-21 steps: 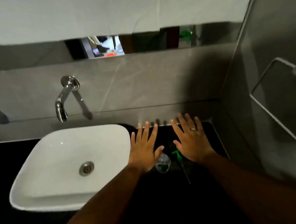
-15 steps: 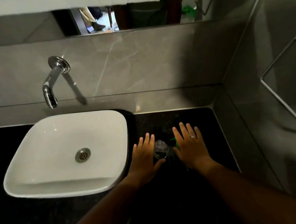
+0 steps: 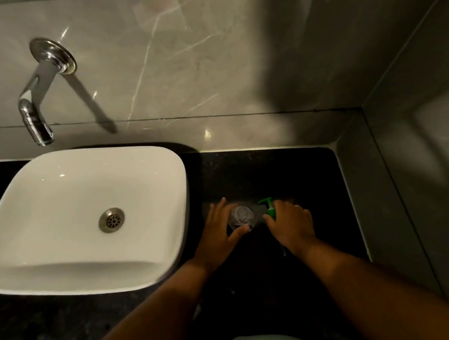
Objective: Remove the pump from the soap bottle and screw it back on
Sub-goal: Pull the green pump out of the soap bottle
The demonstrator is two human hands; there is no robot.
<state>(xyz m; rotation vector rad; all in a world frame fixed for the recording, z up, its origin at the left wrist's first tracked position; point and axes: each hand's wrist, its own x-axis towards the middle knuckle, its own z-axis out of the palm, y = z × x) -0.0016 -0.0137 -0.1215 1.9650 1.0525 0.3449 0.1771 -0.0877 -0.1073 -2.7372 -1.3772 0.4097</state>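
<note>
I see my left hand (image 3: pixel 219 232) cupping the clear bottle (image 3: pixel 241 217), right hand (image 3: pixel 290 225) pinching the green pump (image 3: pixel 269 209), nozzle pointing left

Black speckled countertop (image 3: pixel 287 168) across the lower frame, meeting grey wall tiles. White basin (image 3: pixel 90 278) at left; clear soap bottle (image 3: pixel 241 215) at centre right, green pump (image 3: pixel 269 209) just beside.

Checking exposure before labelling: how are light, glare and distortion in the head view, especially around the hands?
Head view: wall lit unevenly, a broad shadow over its right part; tap throws a hard diagonal shadow; small glare specks on the tiles. Black counter is underexposed, so bottle and green pump read dimly between left hand and right hand. Wide-angle bowing at the edges; basin bright, not clipped.
</note>
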